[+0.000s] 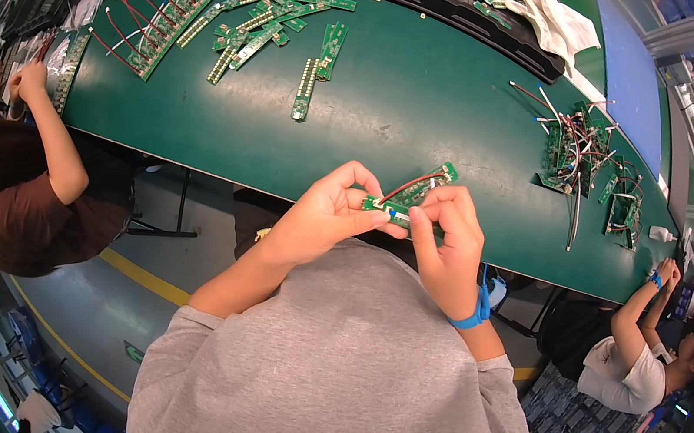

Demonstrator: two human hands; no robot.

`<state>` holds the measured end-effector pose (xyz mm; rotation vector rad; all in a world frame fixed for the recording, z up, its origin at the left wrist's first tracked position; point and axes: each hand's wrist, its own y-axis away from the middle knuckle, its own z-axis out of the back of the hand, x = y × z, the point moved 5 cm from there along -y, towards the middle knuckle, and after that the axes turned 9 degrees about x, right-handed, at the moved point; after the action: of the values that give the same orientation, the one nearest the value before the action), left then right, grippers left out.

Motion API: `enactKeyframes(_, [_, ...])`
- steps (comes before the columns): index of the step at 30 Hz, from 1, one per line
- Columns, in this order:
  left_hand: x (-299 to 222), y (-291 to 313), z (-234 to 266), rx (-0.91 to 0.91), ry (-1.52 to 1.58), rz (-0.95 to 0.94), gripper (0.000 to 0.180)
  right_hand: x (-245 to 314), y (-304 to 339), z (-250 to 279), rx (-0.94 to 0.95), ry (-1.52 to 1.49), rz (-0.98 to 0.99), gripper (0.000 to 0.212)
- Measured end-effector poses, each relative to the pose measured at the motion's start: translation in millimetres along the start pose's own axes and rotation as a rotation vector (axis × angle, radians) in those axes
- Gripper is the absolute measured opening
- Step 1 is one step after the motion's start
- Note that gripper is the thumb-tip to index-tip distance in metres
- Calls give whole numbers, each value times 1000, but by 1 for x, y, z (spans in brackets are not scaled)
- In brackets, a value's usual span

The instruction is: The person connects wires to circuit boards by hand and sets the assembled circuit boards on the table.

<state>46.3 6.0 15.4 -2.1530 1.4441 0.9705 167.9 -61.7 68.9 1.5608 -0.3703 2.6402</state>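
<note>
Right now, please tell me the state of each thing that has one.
Left hand: curled, pinching
Right hand: curled, pinching
Held circuit boards: gripped by both hands
Loose boards: piled, overlapping
Wired boards at right: heaped, tangled
White cloth: crumpled
Blue wrist strap: worn on right wrist

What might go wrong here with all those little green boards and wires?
The red wire on the green electronics between the left hand and right hand might pull loose if tugged. The wired boards at right lie tangled, so lifting one could snag others. Loose boards heaped at left may scratch each other.
</note>
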Motion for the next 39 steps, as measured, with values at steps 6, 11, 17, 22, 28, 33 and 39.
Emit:
enactKeyframes(6, [1,-2,-3,-118,-184,-86,16,-1,1,-7,-10,24,57,13])
enactKeyframes(11, [-5,-20,-9,-50,-241,-46,16,-3,5,6,-93,45,63,11])
enactKeyframes(17, [-38,-50,18,-272,-1193,86,39,-35,12,84,-409,447,-83,19])
enactKeyframes(22, [-79,-43,61,-768,-1895,-251,50,-108,48,158,-520,809,-402,29])
enactKeyframes(28, [-92,-31,105,-899,-1925,32,34,-125,43,148,-385,893,-411,26])
enactKeyframes(33, [-93,-26,110,-802,-1778,-34,27,-124,44,149,-364,746,-283,9])
enactKeyframes(39, [-95,-18,102,-710,-1675,-41,20,-119,41,146,-481,331,-367,14])
